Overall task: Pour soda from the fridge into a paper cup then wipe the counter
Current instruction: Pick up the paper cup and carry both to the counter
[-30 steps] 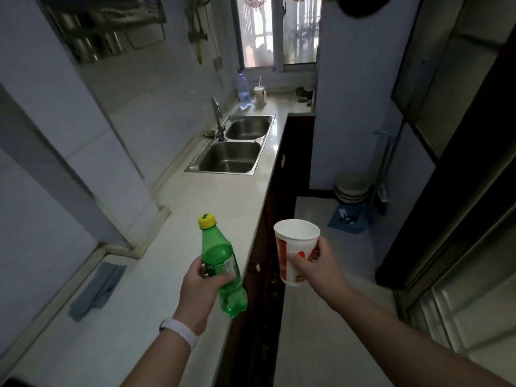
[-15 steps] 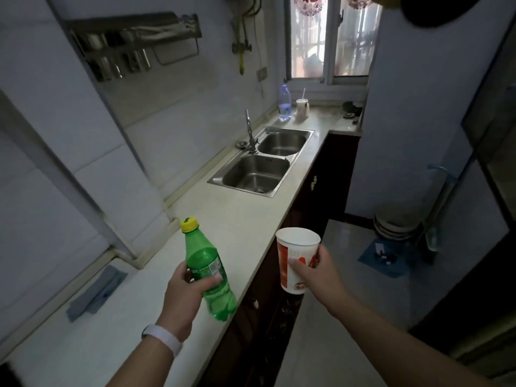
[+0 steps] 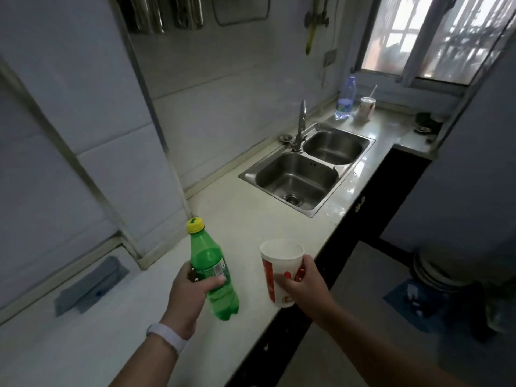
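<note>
A folded grey cloth (image 3: 90,284) lies on the counter (image 3: 237,227) well left of the left hand (image 3: 190,297); the double sink (image 3: 307,174) sits beyond both hands. The left hand grips the capped green soda bottle (image 3: 213,270), apparently just above the counter. The right hand (image 3: 304,286) grips the paper cup (image 3: 280,270) upright beside it.

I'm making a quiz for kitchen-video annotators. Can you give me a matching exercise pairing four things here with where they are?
Things:
1. green soda bottle
2. paper cup
3. grey cloth
4. clear water bottle

Places:
A. on the counter by the window
B. in the right hand
C. on the counter by the wall, at left
D. in the left hand

Pairs: 1-D, 2-B, 3-C, 4-A
</note>
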Tool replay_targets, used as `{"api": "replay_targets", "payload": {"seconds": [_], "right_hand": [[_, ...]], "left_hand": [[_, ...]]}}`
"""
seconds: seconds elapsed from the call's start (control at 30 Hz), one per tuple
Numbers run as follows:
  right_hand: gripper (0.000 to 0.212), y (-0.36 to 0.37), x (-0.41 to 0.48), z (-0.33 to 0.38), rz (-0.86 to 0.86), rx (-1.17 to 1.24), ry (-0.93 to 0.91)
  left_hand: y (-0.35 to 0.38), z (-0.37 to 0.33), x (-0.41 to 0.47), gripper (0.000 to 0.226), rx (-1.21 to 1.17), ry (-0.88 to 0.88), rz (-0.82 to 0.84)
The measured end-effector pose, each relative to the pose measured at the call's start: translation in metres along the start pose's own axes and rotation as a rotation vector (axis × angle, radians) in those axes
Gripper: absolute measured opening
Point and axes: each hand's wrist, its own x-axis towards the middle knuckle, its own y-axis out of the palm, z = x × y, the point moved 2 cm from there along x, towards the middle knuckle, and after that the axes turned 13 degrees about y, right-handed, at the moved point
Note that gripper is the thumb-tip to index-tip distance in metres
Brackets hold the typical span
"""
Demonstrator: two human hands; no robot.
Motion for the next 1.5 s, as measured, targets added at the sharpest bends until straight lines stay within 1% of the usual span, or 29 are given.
{"api": "replay_targets", "payload": {"seconds": [0.17,0.33,0.4,0.53,0.7,0.83,0.93,1.07,1.17,1.33,1.5], "right_hand": [[0.051,0.020,0.048,0.033,0.064,-0.056,-0.038],[0.050,0.036,0.075,0.048,0.107,-0.110,-0.056],[0.052,0.047,0.088,0.057,0.149,-0.132,-0.077],[0.056,0.067,0.118,0.069,0.228,-0.163,-0.102],[0.065,0.092,0.157,0.067,0.356,-0.295,-0.120],[0.064,0.104,0.184,0.062,0.457,-0.366,-0.145],[0.066,0.110,0.202,0.058,0.526,-0.447,-0.153],[0.067,0.123,0.224,0.057,0.642,-0.535,-0.181],[0.064,0.132,0.233,0.060,0.695,-0.578,-0.228],[0.060,0.140,0.244,0.056,0.746,-0.629,-0.226],[0.066,0.139,0.247,0.043,0.756,-0.696,-0.241]], "left_hand": [[0.002,-0.002,0.045,0.057,-0.020,-0.012,-0.034],[-0.006,-0.015,0.061,0.056,-0.042,-0.009,-0.076],[-0.013,-0.018,0.066,0.060,-0.046,0.000,-0.132],[-0.024,-0.016,0.070,0.054,-0.040,-0.006,-0.244],[-0.036,-0.013,0.069,0.073,-0.026,-0.034,-0.424],[-0.034,-0.009,0.065,0.078,-0.031,-0.056,-0.598],[-0.024,-0.007,0.063,0.075,-0.038,-0.062,-0.703],[-0.012,-0.002,0.065,0.057,-0.061,-0.068,-0.808],[-0.006,0.001,0.066,0.057,-0.060,-0.072,-0.849],[-0.003,0.000,0.066,0.058,-0.044,-0.092,-0.893],[-0.009,0.000,0.063,0.069,-0.032,-0.101,-0.890]]}}
